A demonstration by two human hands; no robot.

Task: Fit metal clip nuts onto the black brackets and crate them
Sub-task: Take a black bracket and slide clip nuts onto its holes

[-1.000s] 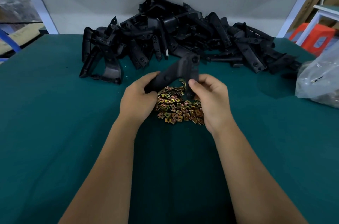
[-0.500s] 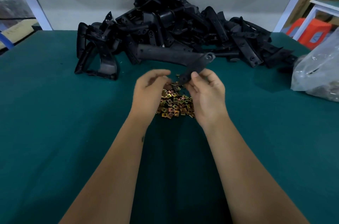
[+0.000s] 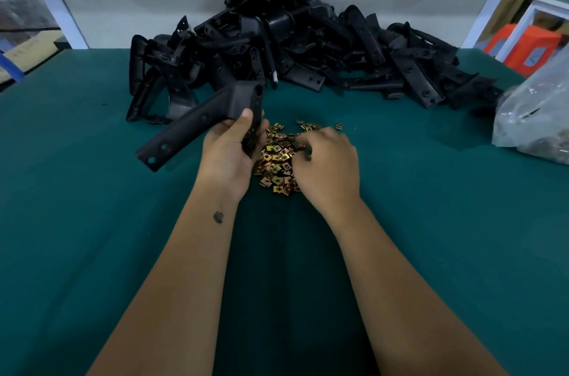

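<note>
Hands first, since that's where it can slip: your right hand [image 3: 326,160] is curled down into the clip nuts [image 3: 277,157], fingertips buried in the pile, and honestly I can't tell if you've pinched one yet or are only raking through them. Your left hand [image 3: 229,153] is wrapped round the short leg of one black bracket [image 3: 200,126], long leg sticking out toward the table's left edge, lifted off the green table [image 3: 92,221]. Risk number one: those nuts are tiny and tangled, so you could easily lift two stuck together, or flick some across the cloth toward the near edge while digging. Risk number two: you're holding the bracket by one end only, so pushing a nut on may twist it in your grip and seat the clip crooked off its hole. Further back, the bracket heap [image 3: 292,46] against the far edge looks loosely stacked; snagging it with that long leg could send pieces sliding into your nuts. No crate in view, so watch where finished ones end up.
</note>
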